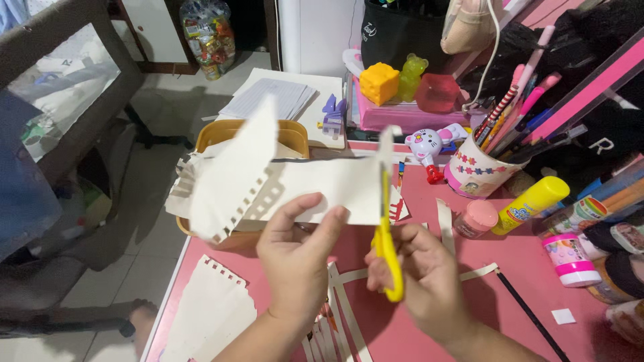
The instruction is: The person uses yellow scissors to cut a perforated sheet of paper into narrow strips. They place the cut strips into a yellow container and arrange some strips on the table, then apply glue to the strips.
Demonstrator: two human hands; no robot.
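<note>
My left hand pinches a long cream sheet of paper with a torn, perforated edge, holding it up over the pink desk. My right hand grips yellow-handled scissors, whose blades point up at the sheet's right edge. Cut paper strips lie on the desk below both hands. Another perforated sheet rests at the desk's left edge.
A yellow basket with paper scraps stands behind the sheet. To the right are a cup of pens, a yellow glue stick, small jars and a black pencil. Toy figures and blocks line the back. A chair stands at left.
</note>
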